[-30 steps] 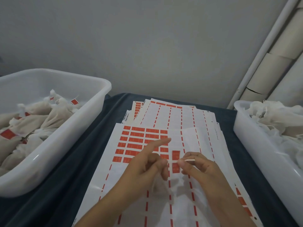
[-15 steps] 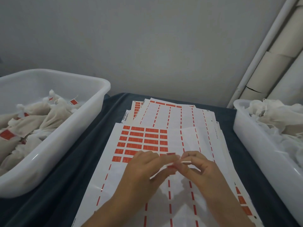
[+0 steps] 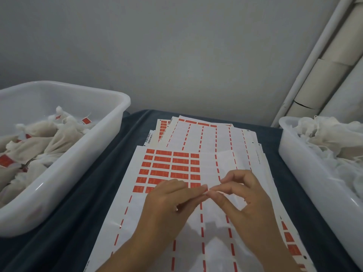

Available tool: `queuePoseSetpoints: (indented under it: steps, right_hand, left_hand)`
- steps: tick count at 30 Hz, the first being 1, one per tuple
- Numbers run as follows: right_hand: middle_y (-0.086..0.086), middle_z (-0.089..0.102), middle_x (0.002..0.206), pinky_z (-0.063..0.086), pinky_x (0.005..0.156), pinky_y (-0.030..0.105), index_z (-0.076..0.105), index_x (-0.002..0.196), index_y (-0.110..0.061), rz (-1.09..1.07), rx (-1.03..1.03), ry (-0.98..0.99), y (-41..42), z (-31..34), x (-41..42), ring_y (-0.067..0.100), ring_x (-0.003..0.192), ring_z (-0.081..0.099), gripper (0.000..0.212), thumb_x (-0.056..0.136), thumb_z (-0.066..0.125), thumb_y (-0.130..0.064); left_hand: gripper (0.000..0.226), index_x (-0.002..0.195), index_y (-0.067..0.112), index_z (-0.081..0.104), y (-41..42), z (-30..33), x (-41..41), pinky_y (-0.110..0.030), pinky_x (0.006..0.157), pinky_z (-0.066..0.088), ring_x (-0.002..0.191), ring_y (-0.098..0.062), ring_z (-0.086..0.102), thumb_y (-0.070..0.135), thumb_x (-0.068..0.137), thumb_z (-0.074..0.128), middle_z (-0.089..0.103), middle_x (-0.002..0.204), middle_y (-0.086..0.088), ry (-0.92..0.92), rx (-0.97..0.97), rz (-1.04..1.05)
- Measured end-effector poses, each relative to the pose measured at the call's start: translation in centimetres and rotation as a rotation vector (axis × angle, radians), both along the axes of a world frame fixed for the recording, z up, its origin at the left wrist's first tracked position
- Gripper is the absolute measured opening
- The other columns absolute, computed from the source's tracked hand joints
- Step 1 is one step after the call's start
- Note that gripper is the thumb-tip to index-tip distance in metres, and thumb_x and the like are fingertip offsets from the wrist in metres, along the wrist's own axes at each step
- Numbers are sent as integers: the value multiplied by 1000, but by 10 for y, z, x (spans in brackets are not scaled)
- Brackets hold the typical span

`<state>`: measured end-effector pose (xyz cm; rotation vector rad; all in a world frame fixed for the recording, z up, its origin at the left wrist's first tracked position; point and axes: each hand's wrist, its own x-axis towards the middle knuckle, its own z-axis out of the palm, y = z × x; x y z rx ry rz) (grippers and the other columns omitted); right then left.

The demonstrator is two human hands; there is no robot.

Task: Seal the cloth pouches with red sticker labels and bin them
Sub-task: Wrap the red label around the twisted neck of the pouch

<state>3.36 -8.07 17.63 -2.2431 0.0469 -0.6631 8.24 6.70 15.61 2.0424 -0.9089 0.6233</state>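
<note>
My left hand (image 3: 169, 203) and my right hand (image 3: 245, 199) meet fingertip to fingertip over the sticker sheet (image 3: 169, 165). Between them they pinch a red sticker label (image 3: 206, 191) and the string of a cloth pouch. The label is almost hidden by my fingers. The pale pouch (image 3: 196, 216) lies below my fingers and is hard to tell from the white sheet. The left bin (image 3: 78, 154) holds several pouches with red labels (image 3: 39, 142). The right bin (image 3: 306, 183) holds several plain white pouches (image 3: 334, 138).
A fanned stack of spent label sheets (image 3: 206, 134) lies on the dark blue table cover (image 3: 94, 193) between the two bins. A white pipe (image 3: 306, 61) and cardboard tubes (image 3: 337, 71) lean against the wall at the back right.
My left forefinger, stretched out a second ago, has curled in and met my right fingertips. The red label seen between my hands has closed up between the fingers.
</note>
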Motion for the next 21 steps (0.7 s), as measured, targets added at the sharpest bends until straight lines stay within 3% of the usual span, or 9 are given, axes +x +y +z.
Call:
queuePoseSetpoints:
  steps: [2,4,7,8,10,13,21]
  right_hand:
    - [-15,56,94,34,76,7,68,76,-26,-57,-179,-141,3,-1,0,1,77,54,7,75,69,-33]
    - [-11,60,95,38,72,5,68,82,-25,-85,-206,-218,3,1,-2,2,75,56,14,69,67,-30]
    - [-28,64,91,42,64,-3,59,91,-42,-96,276,-162,2,13,-6,-7,95,57,22,72,69,-47]
    - [-31,64,91,40,64,-5,59,91,-39,-75,445,-118,1,14,-6,-10,94,57,28,68,68,-52]
    - [-29,64,92,41,62,-3,61,91,-30,2,594,-18,3,12,-4,-6,91,60,35,61,62,-50]
    - [-25,67,88,44,62,0,62,88,-21,133,645,77,13,6,-3,-6,88,63,33,60,63,-38]
    - [-19,71,77,49,58,6,65,78,-19,152,656,86,16,4,-3,3,75,68,22,59,64,-31]
  left_hand:
    - [26,88,17,74,0,1,-2,7,61,36,60,6,50,31,74,58,68,66,12,54,-36,-4]
    - [22,86,27,73,0,8,-6,4,60,40,53,9,53,37,72,60,63,67,27,236,-157,-20]
    - [10,59,48,69,-1,21,-11,-8,56,45,73,4,63,50,51,63,66,67,31,829,-533,-26]
    - [14,58,46,70,-2,21,-10,-12,60,43,77,-1,63,50,46,64,68,71,28,989,-637,-42]
    - [22,63,38,74,-2,18,-8,-21,64,41,69,-8,60,47,44,68,69,64,16,1175,-749,-87]
    - [30,59,26,73,-5,17,-12,-22,61,39,46,-8,44,51,44,69,51,45,4,1267,-767,-147]
    - [30,51,22,70,-7,10,-14,-14,49,44,42,-4,41,51,46,67,46,42,4,1253,-731,-232]
